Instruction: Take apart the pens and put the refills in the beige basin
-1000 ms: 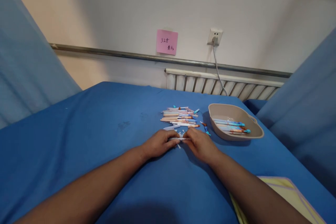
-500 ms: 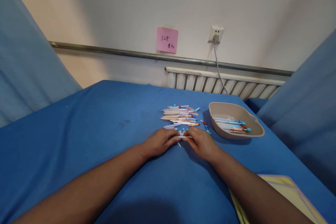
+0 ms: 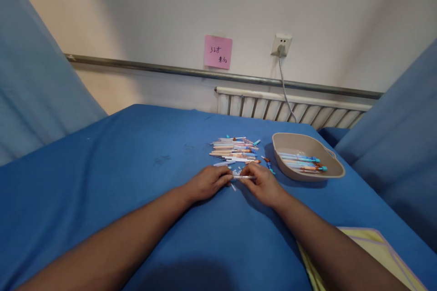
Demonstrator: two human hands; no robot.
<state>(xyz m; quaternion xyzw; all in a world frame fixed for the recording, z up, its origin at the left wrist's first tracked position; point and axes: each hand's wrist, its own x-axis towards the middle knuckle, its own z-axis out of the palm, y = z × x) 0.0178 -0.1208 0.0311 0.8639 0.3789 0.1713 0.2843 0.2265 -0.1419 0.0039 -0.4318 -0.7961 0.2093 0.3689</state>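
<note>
A thin whitish pen piece (image 3: 243, 177) lies level between my two hands, one end pinched by each. My left hand (image 3: 209, 183) is closed on its left end, and my right hand (image 3: 262, 183) grips it farther right. Small white parts (image 3: 236, 171) lie on the blue cloth just behind and below the fingers. Beyond my hands is a pile of pens and pen parts (image 3: 234, 149) in peach, white and blue. Some brown and blue small parts (image 3: 268, 164) sit right of the pile.
A beige basket (image 3: 329, 174) holding several assembled pens stands at the right on the blue cloth (image 3: 136, 154). A yellow cloth (image 3: 372, 245) lies at the lower right, partly under my right forearm. Behind are a radiator (image 3: 259, 104) and a metal rail (image 3: 170, 69).
My right hand has shifted slightly right along the piece, so more of it shows past the fingers. My left hand has hardly moved.
</note>
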